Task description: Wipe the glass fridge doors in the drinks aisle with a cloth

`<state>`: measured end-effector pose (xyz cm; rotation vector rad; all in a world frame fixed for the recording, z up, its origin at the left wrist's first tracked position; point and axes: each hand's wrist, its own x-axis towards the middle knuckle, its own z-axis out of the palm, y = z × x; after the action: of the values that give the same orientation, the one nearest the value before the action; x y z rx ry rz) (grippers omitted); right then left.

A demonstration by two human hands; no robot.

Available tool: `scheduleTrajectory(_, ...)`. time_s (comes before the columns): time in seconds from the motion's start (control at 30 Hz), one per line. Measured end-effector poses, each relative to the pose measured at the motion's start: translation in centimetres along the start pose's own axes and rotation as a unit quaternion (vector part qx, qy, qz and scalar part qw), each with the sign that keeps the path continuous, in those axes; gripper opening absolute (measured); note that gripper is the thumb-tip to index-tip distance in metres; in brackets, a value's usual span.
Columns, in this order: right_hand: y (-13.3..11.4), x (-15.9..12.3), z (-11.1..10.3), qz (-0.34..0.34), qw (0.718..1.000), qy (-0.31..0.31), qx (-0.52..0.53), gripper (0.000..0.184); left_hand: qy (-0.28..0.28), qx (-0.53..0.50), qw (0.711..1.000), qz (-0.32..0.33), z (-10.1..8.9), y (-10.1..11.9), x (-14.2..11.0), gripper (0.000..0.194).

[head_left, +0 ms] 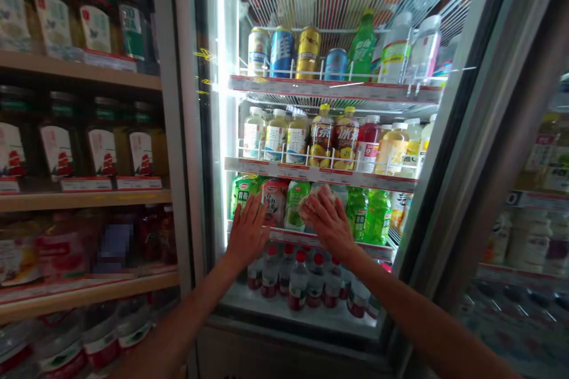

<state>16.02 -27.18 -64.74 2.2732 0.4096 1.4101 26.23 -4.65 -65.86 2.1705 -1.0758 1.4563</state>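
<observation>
Two-handed at the cooler glass (208, 130): left hand (249, 234) open at seven o'clock, likely bracing; right hand (332, 224) at five, spread over a crumpled cloth (306, 211), apparently pinning it.

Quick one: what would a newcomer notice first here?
Probably the brightly lit drinks cooler, filling the middle beside darker shelves on the left. Next, the left hand, spread open, and the right hand, over a crumpled pale cloth, both in front of its lower half.
</observation>
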Motion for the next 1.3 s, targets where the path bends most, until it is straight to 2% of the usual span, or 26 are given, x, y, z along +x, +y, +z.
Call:
scheduleTrajectory(0.17,2.0,-3.7,-1.6,-0.085,0.996,-0.036,-0.012,0.052,0.009,-0.020,0.999,0.035,0.2,3.2,1.6,0.054)
scheduleTrajectory(0.2,2.6,-4.0,-1.9,-0.072,0.997,-0.034,-0.017,0.051,0.008,-0.025,0.999,0.041,0.2,3.8,1.9,0.053)
scheduleTrajectory(0.3,4.4,-4.5,-2.9,0.037,0.998,0.008,-0.044,0.047,0.007,-0.041,0.998,0.051,0.5,5.6,2.6,0.054)
scheduleTrajectory(0.37,4.9,-5.4,-3.3,0.082,0.994,0.030,-0.058,0.045,0.008,-0.052,0.997,0.056,0.8,6.8,3.0,0.056)
scheduleTrajectory(0.5,4.8,-8.3,-3.5,0.044,0.997,-0.016,-0.054,0.047,0.012,-0.067,0.994,0.084,1.4,8.5,3.3,0.056)
scheduleTrajectory(0.57,5.6,-8.8,-3.8,0.043,0.997,-0.014,-0.056,0.048,0.009,-0.073,0.993,0.095,1.6,9.2,3.6,0.055)
scheduleTrajectory(0.7,8.2,-8.1,-4.8,0.159,0.980,0.062,-0.104,0.050,0.003,-0.084,0.992,0.097,1.9,10.4,4.0,0.055)
scheduleTrajectory(0.77,8.6,-8.9,-5.1,0.199,0.969,0.077,-0.125,0.052,0.010,-0.089,0.991,0.101,2.0,10.8,4.0,0.054)
scheduleTrajectory(0.93,8.2,-12.0,-5.1,0.200,0.968,0.045,-0.142,0.057,0.017,-0.092,0.989,0.114,2.3,11.6,3.7,0.053)
scheduleTrajectory(1.1,10.4,-9.8,-5.3,0.260,0.950,0.125,-0.120,0.057,0.019,-0.107,0.987,0.118,2.2,12.8,4.4,0.055)
scheduleTrajectory(1.17,9.7,-10.4,-4.9,0.270,0.947,0.133,-0.116,0.058,0.021,-0.112,0.986,0.121,2.2,12.9,4.5,0.055)
scheduleTrajectory(1.3,6.2,-14.5,-3.8,0.258,0.956,0.084,-0.109,0.060,0.025,-0.105,0.988,0.108,2.3,12.1,4.2,0.053)
